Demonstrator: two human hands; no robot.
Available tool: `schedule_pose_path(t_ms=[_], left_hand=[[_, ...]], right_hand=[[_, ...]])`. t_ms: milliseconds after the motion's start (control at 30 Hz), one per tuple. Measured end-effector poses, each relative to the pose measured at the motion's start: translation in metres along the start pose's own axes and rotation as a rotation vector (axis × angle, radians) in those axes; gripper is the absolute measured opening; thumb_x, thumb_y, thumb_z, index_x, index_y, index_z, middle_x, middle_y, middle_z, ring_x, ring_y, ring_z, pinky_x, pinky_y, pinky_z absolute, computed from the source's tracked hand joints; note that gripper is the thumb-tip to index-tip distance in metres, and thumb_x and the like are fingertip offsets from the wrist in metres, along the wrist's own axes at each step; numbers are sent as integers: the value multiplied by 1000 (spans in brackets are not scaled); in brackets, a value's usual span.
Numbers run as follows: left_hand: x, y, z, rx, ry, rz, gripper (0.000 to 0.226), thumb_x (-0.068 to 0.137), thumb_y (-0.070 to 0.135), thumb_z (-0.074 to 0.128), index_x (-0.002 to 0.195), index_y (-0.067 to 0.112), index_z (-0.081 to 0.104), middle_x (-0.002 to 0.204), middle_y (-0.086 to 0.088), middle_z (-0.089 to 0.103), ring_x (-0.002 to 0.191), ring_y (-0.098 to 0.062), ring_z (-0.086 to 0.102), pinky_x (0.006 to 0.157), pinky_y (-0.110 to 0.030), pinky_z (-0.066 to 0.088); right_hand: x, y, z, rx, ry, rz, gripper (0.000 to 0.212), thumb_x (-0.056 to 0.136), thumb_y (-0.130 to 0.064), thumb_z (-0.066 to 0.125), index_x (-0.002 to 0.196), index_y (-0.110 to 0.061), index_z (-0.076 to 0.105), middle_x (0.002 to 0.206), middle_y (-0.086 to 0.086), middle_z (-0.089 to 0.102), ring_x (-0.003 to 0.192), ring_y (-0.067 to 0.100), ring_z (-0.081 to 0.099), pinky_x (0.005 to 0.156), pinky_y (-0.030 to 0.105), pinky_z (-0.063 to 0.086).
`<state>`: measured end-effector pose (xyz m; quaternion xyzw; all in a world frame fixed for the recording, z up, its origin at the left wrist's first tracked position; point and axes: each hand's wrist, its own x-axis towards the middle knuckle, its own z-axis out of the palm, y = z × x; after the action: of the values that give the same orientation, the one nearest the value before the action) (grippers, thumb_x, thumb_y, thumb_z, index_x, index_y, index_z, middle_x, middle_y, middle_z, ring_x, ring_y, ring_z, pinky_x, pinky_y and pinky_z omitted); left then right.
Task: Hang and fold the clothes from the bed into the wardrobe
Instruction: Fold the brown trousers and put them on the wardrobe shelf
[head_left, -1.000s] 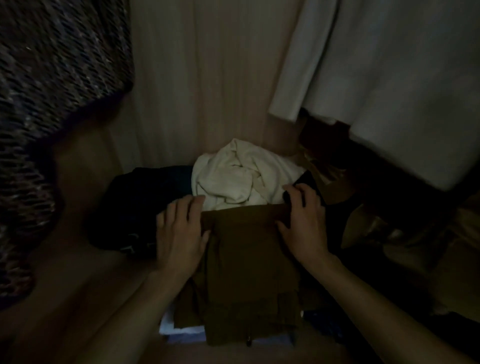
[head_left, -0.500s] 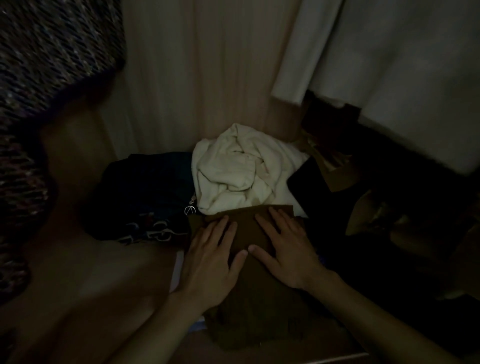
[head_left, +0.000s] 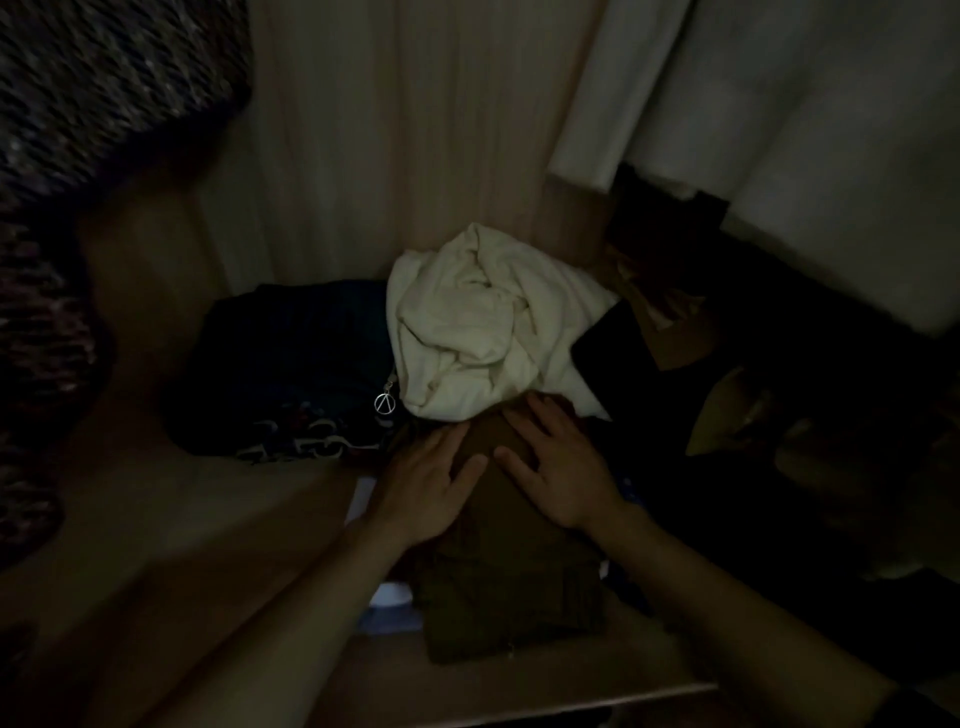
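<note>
2 hands — left hand (head_left: 423, 486), right hand (head_left: 558, 467) — fingers flat, grasping nothing, pressing brown folded garment (head_left: 511, 587); long axis runs toward white bundle (head_left: 483, 332).

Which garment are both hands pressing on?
The folded brown garment in front; left hand and right hand lie flat on it. The white garment lies behind.

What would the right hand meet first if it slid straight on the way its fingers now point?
Most likely the crumpled white garment, which lies just beyond the fingers of the right hand, flat on the folded brown garment. In this dim light I cannot tell whether they already touch.
</note>
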<state>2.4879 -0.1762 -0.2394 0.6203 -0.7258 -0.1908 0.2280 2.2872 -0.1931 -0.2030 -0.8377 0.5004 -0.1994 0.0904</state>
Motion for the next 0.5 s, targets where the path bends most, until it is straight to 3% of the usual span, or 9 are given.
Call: schedule_pose_path(t_ms=[133,233,300,400,500], left_hand=[[-11,1,-4,57,27,27,69,97,61,26,156,25,23,161,0,28,146,-17,27,119,-28,19],[-20,7,-7,92,91,59,60,103,48,36,154,19,31,159,-4,34,145,-21,32,119,-33,23],[-27,17,-12,124,185,89,52,104,40,41,150,17,41,155,-6,41,141,-23,38,117,-35,29],[-47,31,-8,153,255,136,51,103,44,36,145,18,50,151,-4,46,139,-24,43,117,-39,29],[-71,34,5,171,229,154,63,101,62,22,153,29,34,160,1,33,146,-19,30,121,-43,20]], right_hand=[[-20,-13,-4,-102,79,14,56,100,-53,36,145,-21,47,154,13,38,143,34,31,118,49,24],[-49,-16,0,-200,-16,-13,76,92,-74,13,155,-33,22,163,5,18,150,29,11,121,49,5],[-57,-13,-1,-229,-43,-28,81,88,-80,10,156,-37,8,165,2,4,151,27,0,121,48,-1],[-58,-12,-3,-209,-30,-22,80,89,-79,14,156,-36,11,165,1,6,152,25,1,122,51,5],[-58,-13,-1,-182,14,-30,76,92,-75,17,155,-33,20,164,3,15,151,26,8,119,53,16]])
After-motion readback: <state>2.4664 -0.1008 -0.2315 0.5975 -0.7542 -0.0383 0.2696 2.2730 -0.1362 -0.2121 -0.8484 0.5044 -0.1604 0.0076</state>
